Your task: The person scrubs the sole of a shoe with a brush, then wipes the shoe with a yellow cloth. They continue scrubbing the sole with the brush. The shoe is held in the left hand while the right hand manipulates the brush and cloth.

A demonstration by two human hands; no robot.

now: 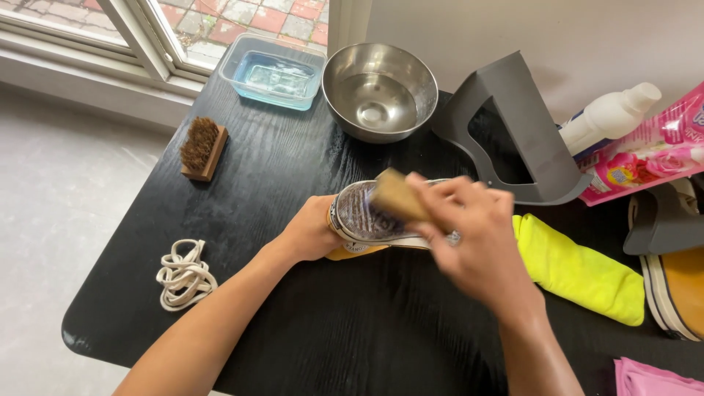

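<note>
- My left hand (312, 233) is wrapped round the heel end of the sneaker (367, 220), fingers closed on it, pinning it sole-up near the middle of the tabletop (293, 315)
- My right hand (469, 235) has fingers clamped on a wooden brush (396, 194) pressed to the sole; hand is blurred, so exact finger placement is hard to tell
- Risk: sole looks wet and sudsy, so I judge the shoe could twist out of the left grip if the brush pushes sideways
- Risk: steel bowl (379, 89) sits near, just beyond the shoe toward the far edge; a wide stroke could knock it
- Risk: splashes may hit the yellow cloth (579, 271) beside the right hand
- Sneaker look: yellow upper, white rubber sidewall, dark patterned sole with a foamy grey sheen, laces out
- Laces (185, 275) lie bundled near the left edge, spare brush (203, 149) further up that edge
- Clear tub of water (273, 72) at the far left corner; second shoe (678, 290) at the right edge
</note>
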